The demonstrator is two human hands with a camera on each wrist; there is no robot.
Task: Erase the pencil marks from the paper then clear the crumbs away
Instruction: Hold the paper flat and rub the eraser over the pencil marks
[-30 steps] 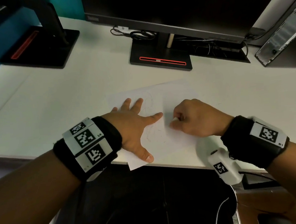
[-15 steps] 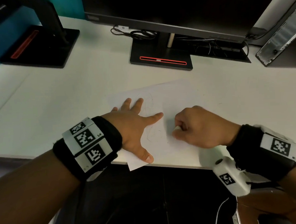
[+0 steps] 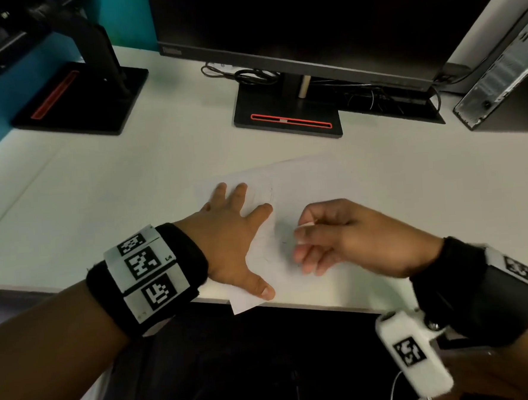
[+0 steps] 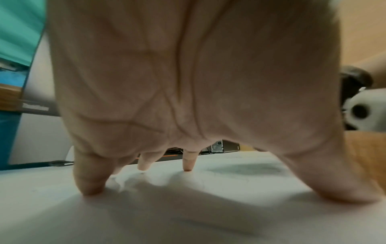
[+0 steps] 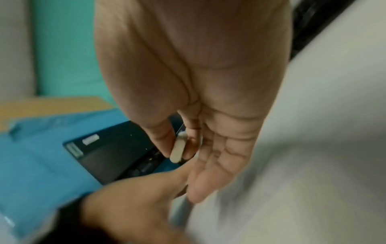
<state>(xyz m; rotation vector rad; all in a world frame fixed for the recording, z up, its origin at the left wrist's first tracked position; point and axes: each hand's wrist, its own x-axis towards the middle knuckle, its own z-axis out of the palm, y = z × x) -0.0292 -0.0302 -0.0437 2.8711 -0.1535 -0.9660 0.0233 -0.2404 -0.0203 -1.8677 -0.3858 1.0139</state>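
A white sheet of paper (image 3: 305, 182) with faint pencil marks (image 3: 270, 193) lies on the white desk (image 3: 101, 194), one corner over the front edge. My left hand (image 3: 237, 232) lies flat on the paper's left part, fingers spread; in the left wrist view its fingertips (image 4: 188, 165) press on the sheet. My right hand (image 3: 330, 236) hovers over the paper's middle, turned on its side, and pinches a small white eraser (image 5: 178, 151) between thumb and forefinger while the other fingers hang relaxed. The eraser (image 3: 304, 225) barely shows in the head view.
A dark monitor (image 3: 307, 27) on a black stand (image 3: 288, 111) stands behind the paper, cables (image 3: 242, 74) beside it. A second monitor stand (image 3: 80, 96) is at the back left, a computer case (image 3: 502, 71) at the back right. The desk's front edge runs under my wrists.
My right hand has lifted off the paper and rolled onto its side, its lower fingers uncurled, the eraser still pinched. The left hand has stayed flat on the sheet.
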